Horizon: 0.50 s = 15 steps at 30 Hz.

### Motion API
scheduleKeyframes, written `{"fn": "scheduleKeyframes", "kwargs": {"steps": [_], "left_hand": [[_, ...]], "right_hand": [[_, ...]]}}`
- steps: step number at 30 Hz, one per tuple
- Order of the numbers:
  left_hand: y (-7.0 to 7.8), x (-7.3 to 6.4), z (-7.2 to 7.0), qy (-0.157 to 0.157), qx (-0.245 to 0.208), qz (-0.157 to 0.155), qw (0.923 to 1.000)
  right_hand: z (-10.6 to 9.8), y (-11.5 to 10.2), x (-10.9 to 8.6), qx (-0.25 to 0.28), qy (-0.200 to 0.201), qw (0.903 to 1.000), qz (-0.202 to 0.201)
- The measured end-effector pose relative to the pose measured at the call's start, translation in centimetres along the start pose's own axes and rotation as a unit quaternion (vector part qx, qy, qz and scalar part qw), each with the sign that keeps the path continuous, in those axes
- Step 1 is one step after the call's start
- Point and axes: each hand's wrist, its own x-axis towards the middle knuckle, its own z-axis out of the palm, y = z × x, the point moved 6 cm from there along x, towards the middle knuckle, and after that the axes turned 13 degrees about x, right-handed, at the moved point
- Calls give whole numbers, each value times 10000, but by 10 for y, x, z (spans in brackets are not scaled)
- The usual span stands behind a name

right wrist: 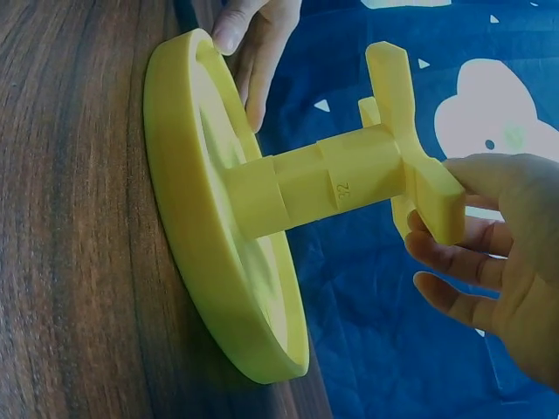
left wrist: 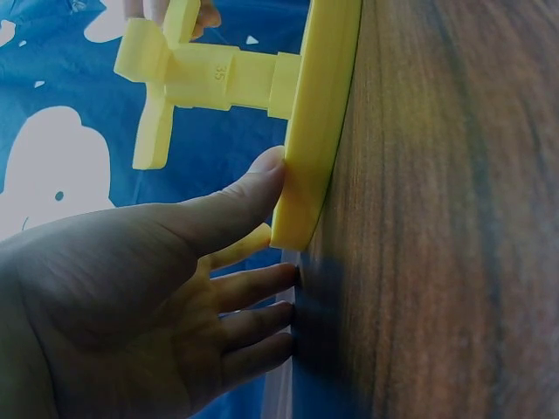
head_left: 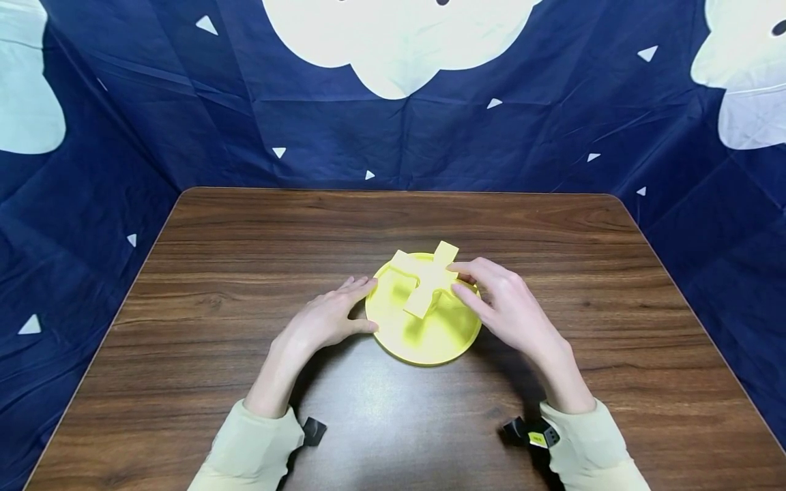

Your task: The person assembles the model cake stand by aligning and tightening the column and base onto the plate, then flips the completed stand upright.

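A yellow round base with a raised rim lies on the wooden table. From its middle rises a stepped yellow post with small numbers marked on it, topped by a four-armed yellow cross-shaped piece. My left hand touches the left side of the base, its fingers fairly straight and the thumb at the rim. My right hand holds one arm of the cross-shaped piece between thumb and fingers; in the right wrist view its fingers curl at that arm's end.
The wooden table extends around the base on all sides. A dark blue curtain with white cloud shapes hangs behind and beside it. Small black devices sit at both wrists, by the sleeves.
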Motion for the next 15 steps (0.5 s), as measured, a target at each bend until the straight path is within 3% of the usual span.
{"fn": "scheduleKeyframes", "kwargs": {"steps": [11, 15], "left_hand": [[-2, -1, 0, 30, 28, 17, 10000], [-2, -1, 0, 24, 39, 39, 10000]], "right_hand": [[4, -7, 4, -244, -24, 9992, -329], [6, -10, 9, -316, -391, 9977, -446]]}}
